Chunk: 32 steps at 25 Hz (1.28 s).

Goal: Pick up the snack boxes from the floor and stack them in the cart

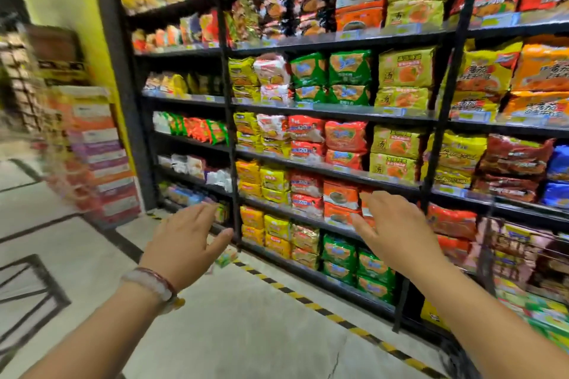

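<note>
My left hand (187, 240) and my right hand (397, 234) are both held out in front of me with straight, spread fingers, holding nothing. A small green and white snack box (226, 257) lies on the floor just past my left hand, partly hidden by its thumb. The wire cart (523, 255) stands at the right edge, with several colourful snack boxes (545, 314) stacked inside it. My right hand is to the left of the cart, apart from it.
A tall black shelf unit (338, 111) packed with noodle packets fills the view ahead. A yellow and black striped line (308, 301) runs along its base on the grey floor. A stack of cartons (98, 148) stands at the left by a yellow pillar.
</note>
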### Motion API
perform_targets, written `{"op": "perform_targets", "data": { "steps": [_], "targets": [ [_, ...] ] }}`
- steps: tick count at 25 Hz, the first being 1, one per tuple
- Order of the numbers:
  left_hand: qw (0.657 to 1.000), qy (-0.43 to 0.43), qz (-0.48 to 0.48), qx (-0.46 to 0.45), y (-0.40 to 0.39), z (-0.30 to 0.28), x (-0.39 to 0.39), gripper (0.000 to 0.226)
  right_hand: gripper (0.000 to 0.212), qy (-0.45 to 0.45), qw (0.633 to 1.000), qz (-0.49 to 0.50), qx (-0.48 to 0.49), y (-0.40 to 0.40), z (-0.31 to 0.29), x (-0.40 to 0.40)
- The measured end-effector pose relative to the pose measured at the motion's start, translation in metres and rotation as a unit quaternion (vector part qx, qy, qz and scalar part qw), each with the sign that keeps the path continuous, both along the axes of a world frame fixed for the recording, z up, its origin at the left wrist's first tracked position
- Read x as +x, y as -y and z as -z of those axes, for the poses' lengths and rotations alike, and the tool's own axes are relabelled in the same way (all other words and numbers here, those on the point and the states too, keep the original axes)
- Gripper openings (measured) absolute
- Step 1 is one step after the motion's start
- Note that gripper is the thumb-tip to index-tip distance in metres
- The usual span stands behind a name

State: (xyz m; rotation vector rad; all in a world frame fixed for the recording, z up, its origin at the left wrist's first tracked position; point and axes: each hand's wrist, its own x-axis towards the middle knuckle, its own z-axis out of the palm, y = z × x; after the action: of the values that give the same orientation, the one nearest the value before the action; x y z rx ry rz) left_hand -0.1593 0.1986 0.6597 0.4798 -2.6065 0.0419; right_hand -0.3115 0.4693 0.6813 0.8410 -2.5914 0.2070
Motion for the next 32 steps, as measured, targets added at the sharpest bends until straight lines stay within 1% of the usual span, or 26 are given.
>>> {"op": "perform_targets", "data": {
  "steps": [2, 4, 5, 8, 11, 16, 21, 22, 27, 29, 32],
  "targets": [
    [0.999, 0.024, -0.037, 0.004, 0.046, 0.001, 0.021, 0.099, 0.053, 0.02, 0.999, -0.023, -0.009, 0.052, 0.009, 0.004],
    [0.997, 0.045, -0.065, 0.005, 0.087, 0.005, 0.034, 0.099, 0.054, 0.041, 0.998, -0.043, -0.011, 0.096, 0.016, 0.006],
    [0.996, 0.052, -0.073, 0.006, 0.104, 0.006, 0.039, 0.096, 0.054, 0.047, 0.997, -0.053, -0.01, 0.116, 0.019, 0.005],
    [0.993, 0.067, -0.095, 0.017, 0.145, 0.013, 0.046, 0.077, 0.05, 0.051, 0.995, -0.082, -0.003, 0.172, 0.027, 0.0],
    [0.991, 0.063, -0.114, 0.029, 0.18, 0.024, 0.036, 0.065, 0.05, 0.062, 0.993, -0.105, -0.004, 0.218, 0.038, -0.014],
    [0.989, 0.07, -0.115, 0.054, 0.239, 0.04, -0.018, 0.066, 0.055, 0.079, 0.99, -0.119, 0.007, 0.286, 0.054, -0.068],
    [0.986, 0.082, -0.137, 0.056, 0.308, 0.045, -0.096, 0.092, 0.055, 0.087, 0.986, -0.139, 0.015, 0.366, 0.063, -0.152],
    [0.984, 0.087, -0.144, 0.056, 0.322, 0.047, -0.111, 0.093, 0.055, 0.094, 0.985, -0.144, 0.016, 0.385, 0.064, -0.17],
    [0.982, 0.071, -0.16, 0.068, 0.407, 0.059, -0.176, 0.069, 0.056, 0.093, 0.983, -0.154, 0.038, 0.471, 0.068, -0.252],
    [0.981, 0.064, -0.17, 0.073, 0.437, 0.064, -0.194, 0.065, 0.056, 0.103, 0.983, -0.147, 0.041, 0.498, 0.073, -0.279],
    [0.971, 0.077, -0.211, 0.076, 0.486, 0.075, -0.223, 0.066, 0.057, 0.107, 0.984, -0.135, 0.045, 0.543, 0.078, -0.318]
  ]
}}
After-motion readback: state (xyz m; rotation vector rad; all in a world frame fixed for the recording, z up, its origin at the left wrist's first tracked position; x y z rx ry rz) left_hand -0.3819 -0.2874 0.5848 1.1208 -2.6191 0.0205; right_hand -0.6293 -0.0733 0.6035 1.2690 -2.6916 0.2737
